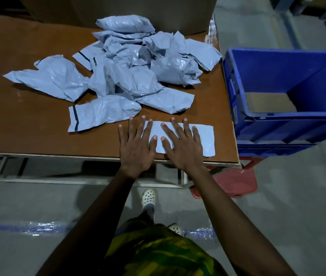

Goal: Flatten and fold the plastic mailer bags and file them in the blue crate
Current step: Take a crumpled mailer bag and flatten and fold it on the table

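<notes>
A flattened grey-blue mailer bag (206, 138) lies near the front right edge of the brown table (18, 120). My left hand (137, 145) presses flat on its left end with the fingers spread. My right hand (182, 145) presses flat on its middle, fingers straight. Behind them a heap of several crumpled mailer bags (130, 64) spreads over the table's centre. The blue crate (277, 76) stands to the right of the table, tilted toward me, with a brown cardboard piece (269, 102) on its bottom.
A large cardboard box (118, 8) stands at the back of the table. A red stool or trolley (231, 184) sits under the blue crate. My feet in white clogs (148, 198) stand on the grey floor by the table's front edge.
</notes>
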### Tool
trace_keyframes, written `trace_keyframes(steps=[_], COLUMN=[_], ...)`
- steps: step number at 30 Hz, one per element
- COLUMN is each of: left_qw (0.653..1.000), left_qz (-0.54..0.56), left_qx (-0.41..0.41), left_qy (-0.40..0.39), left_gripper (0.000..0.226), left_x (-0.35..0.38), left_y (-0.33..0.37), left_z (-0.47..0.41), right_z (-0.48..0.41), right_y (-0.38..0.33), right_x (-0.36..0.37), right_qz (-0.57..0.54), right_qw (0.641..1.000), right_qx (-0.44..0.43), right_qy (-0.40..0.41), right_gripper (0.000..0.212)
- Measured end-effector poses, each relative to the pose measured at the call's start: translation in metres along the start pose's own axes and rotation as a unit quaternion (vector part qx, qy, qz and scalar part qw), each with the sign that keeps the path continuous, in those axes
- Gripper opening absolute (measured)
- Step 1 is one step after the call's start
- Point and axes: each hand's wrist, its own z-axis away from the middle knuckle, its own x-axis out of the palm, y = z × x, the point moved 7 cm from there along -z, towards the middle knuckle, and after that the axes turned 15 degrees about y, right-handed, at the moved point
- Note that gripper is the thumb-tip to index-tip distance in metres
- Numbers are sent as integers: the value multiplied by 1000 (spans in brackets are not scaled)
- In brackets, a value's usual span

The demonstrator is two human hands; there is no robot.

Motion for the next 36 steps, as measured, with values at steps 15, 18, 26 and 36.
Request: trace_keyframes(steps=[15,18,26,36], left_qw=[994,993,993,999], left_qz=[94,92,96,18], left_qx=[47,48,5,10], left_qy=[-41,-49,-62,-43], left_gripper=[64,66,67,61], left_x=[5,4,-7,-9], left_y=[20,22,3,-19], left_z=[6,3,-9,2], right_z=[-14,-15,-15,-10], right_y=[41,41,10,-25], right_x=[-16,-16,-21,-2], right_qz=[-96,-100,-67,-77], right_qw=[959,958,959,961], right_qx=[-237,-234,-250,-240], right_qy=[-124,-133,-117,-114], right_gripper=[60,61,60,56])
